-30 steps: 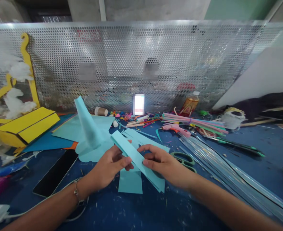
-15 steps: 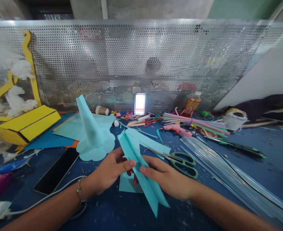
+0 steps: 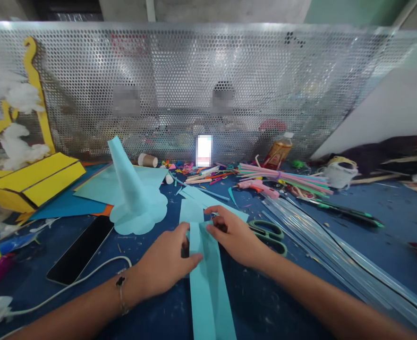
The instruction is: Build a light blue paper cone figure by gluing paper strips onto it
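Between my hands is a long strip of light blue paper (image 3: 208, 283), creased lengthwise, its near end running off the bottom of the view. My left hand (image 3: 169, 257) grips its left edge, thumb on top and fingers underneath. At the far right corner, my right hand (image 3: 234, 236) pinches the edge between thumb and fingers. Another blue paper piece (image 3: 191, 210) lies flat just beyond. Green-handled scissors (image 3: 270, 233) rest beside my right hand, their blades hidden. To the left stands a blue paper cone (image 3: 128, 184) on a scalloped blue base (image 3: 140, 219).
A black phone (image 3: 80, 250) and white cable (image 3: 98, 269) lie at left, near a yellow box (image 3: 36, 182). Straws (image 3: 282, 177), a pink glue gun (image 3: 259, 187), a bottle (image 3: 278, 151) and clear plastic strips (image 3: 321, 250) occupy the right. A perforated metal panel (image 3: 180, 71) closes the back.
The folded paper strip has turned from slanting to nearly straight toward me and is opened wider. My right hand has moved up to its far end. The view has shifted slightly.
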A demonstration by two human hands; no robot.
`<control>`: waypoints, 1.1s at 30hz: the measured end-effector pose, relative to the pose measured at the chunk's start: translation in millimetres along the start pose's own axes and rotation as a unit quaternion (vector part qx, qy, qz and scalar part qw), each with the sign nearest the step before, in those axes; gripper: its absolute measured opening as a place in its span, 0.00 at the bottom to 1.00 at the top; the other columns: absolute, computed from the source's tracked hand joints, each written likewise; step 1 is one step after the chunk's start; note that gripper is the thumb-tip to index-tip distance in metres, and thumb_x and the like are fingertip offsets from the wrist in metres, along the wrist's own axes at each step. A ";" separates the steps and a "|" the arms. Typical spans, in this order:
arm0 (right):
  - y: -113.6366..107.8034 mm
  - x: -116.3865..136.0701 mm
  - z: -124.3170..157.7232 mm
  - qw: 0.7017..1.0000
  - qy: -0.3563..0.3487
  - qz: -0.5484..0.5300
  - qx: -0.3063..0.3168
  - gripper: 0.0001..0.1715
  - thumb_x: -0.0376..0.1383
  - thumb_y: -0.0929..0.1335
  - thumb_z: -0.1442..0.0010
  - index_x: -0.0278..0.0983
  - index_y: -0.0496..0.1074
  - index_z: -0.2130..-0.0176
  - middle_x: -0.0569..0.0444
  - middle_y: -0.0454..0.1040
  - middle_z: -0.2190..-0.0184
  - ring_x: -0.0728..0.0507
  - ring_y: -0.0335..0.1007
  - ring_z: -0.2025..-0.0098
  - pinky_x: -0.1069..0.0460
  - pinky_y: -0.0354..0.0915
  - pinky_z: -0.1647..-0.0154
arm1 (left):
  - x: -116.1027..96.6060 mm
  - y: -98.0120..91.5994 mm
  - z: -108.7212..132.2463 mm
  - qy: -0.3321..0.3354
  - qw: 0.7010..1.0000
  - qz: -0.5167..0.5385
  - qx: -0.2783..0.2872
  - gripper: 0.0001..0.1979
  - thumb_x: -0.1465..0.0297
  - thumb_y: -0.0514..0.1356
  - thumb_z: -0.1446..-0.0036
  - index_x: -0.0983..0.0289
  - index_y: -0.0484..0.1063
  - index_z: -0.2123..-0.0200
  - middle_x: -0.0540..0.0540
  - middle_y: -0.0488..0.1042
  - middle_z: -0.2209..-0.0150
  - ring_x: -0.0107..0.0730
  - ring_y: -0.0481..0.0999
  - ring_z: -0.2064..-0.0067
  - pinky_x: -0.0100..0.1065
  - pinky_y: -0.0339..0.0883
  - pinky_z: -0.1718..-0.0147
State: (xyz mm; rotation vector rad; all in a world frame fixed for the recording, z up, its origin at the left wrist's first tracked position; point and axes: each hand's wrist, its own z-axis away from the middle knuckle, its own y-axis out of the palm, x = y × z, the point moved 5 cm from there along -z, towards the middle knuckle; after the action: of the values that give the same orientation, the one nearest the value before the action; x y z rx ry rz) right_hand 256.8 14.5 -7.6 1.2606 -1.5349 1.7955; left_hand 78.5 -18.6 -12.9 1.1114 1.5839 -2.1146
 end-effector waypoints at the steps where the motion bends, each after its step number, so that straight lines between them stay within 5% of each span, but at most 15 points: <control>1: 0.4 -0.6 -1.6 1.000 -0.001 0.031 0.001 0.18 0.36 0.66 0.34 0.39 0.67 0.45 0.61 0.70 0.73 0.47 0.63 0.74 0.52 0.57 0.73 | -1.6 -1.9 1.6 0.006 0.996 -0.085 -0.032 0.31 0.58 0.62 0.39 0.65 0.64 0.37 0.61 0.78 0.54 0.47 0.80 0.57 0.41 0.72 0.61; 4: 2.3 -2.0 -6.6 0.995 0.008 0.095 0.011 0.17 0.33 0.65 0.34 0.37 0.69 0.45 0.59 0.73 0.74 0.46 0.65 0.74 0.51 0.57 0.70 | -9.2 1.2 5.3 0.057 0.961 -0.268 -0.045 0.33 0.59 0.57 0.33 0.63 0.57 0.30 0.67 0.69 0.41 0.54 0.78 0.49 0.47 0.75 0.57; 7: 3.1 -3.4 -10.9 0.991 0.033 0.128 0.007 0.15 0.33 0.65 0.33 0.35 0.74 0.49 0.57 0.75 0.76 0.46 0.66 0.75 0.51 0.56 0.70 | -13.3 8.1 6.2 0.093 0.938 -0.334 -0.008 0.26 0.62 0.52 0.31 0.64 0.63 0.33 0.66 0.70 0.45 0.51 0.78 0.52 0.49 0.76 0.56; 15: 3.2 -5.5 -15.3 0.989 0.073 0.125 -0.021 0.18 0.30 0.65 0.39 0.34 0.79 0.51 0.57 0.76 0.78 0.46 0.66 0.77 0.52 0.57 0.71 | -22.3 9.9 2.2 0.114 0.915 -0.386 -0.014 0.29 0.63 0.51 0.33 0.69 0.64 0.33 0.66 0.72 0.47 0.51 0.78 0.56 0.48 0.76 0.63; 20: 7.6 -7.8 -14.5 0.994 0.082 0.077 0.012 0.20 0.29 0.64 0.41 0.35 0.80 0.53 0.57 0.74 0.82 0.44 0.73 0.76 0.52 0.61 0.72 | -23.9 11.6 2.6 0.113 0.910 -0.399 -0.024 0.26 0.64 0.52 0.35 0.70 0.68 0.38 0.65 0.73 0.49 0.51 0.78 0.57 0.46 0.75 0.65; 26: 4.3 -5.9 -12.6 0.997 0.041 0.065 -0.004 0.16 0.35 0.68 0.39 0.36 0.78 0.52 0.59 0.74 0.80 0.47 0.67 0.79 0.53 0.58 0.76 | -21.6 13.7 4.2 0.110 0.911 -0.397 -0.026 0.27 0.64 0.51 0.33 0.70 0.65 0.35 0.65 0.72 0.49 0.50 0.77 0.56 0.45 0.74 0.64; 33: 7.5 -10.2 -9.1 0.996 0.066 0.045 0.042 0.20 0.28 0.67 0.45 0.36 0.77 0.53 0.61 0.73 0.82 0.48 0.68 0.80 0.54 0.59 0.77 | -22.6 12.4 5.3 0.107 0.913 -0.394 -0.023 0.26 0.64 0.51 0.33 0.69 0.66 0.37 0.65 0.72 0.49 0.51 0.77 0.56 0.48 0.75 0.63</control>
State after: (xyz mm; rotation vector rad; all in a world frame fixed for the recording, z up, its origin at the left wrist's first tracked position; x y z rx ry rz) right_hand 252.3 23.2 -19.8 1.1015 -1.4790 1.9777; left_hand 99.1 -33.0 -4.9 0.7665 2.4926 -2.4365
